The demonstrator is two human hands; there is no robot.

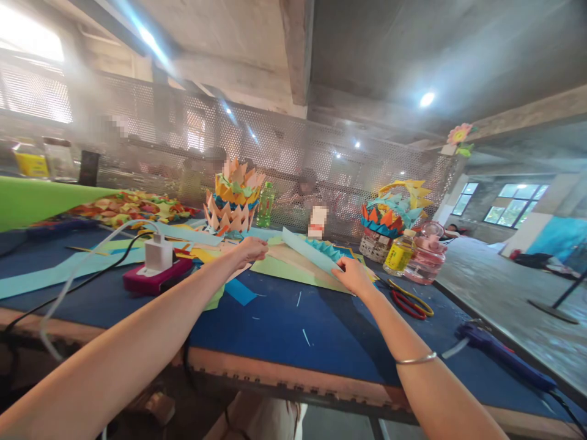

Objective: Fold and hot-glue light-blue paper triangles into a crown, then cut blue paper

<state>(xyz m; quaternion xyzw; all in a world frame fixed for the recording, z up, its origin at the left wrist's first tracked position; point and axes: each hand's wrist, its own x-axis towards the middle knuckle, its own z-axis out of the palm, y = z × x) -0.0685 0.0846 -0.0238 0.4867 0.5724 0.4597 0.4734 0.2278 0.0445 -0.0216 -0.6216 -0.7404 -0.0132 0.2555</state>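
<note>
Bare forearms come in closest, angled over the near edge of the blue-topped table, and out we go from the left: a bright green sheet, long pale-blue strips, a heap of folded paper pieces, then a magenta power strip with a white charger plugged in. Behind stands a tiered paper basket in peach, yellow and blue, a green bottle just beside it. Now the left hand: fingers drawn together, and whether anything is pinched in them I cannot tell. Right of its fingertips, a visible gap away, lies the light-blue paper band, between the hands, and that's the relation to watch! Its long axis slants from a far-left end, nearest the left hand, down to a near-right end, where the right hand has it pinched between thumb and fingers. So the right is on the paper, the left is apart. Pleated teal paper sits just beyond. On rightward: a second paper basket, a yellow-labelled bottle, a pink bottle, red-and-yellow-handled scissors, and finally a blue glue gun near the table's right edge.
</note>
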